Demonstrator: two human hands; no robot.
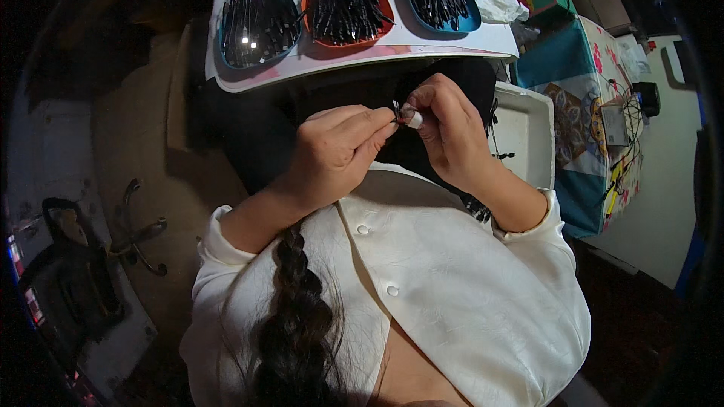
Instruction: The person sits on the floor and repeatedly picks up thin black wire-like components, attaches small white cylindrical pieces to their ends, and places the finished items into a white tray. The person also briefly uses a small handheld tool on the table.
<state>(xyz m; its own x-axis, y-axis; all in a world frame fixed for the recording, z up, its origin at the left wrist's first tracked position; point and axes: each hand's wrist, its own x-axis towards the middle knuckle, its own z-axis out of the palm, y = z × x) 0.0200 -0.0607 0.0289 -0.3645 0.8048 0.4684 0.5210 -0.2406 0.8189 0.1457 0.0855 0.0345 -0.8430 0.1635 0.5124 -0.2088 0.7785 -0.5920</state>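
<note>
My left hand is closed, thumb and index finger pinching one end of a small dark wire piece, a trace of red showing at its middle. Facing it, my right hand is closed around the other side of that piece. A white bit shows at the right fingertips; whether it is a finger cover or a separate part I cannot tell. Both hands are held above my lap, just short of the white table. Fingers hide most of the piece.
Heaps of thin black wires fill a blue tray, an orange tray and another blue tray on the table. Crumpled white tissue lies beside them. A white tub stands right of my lap, near a cloth-covered surface.
</note>
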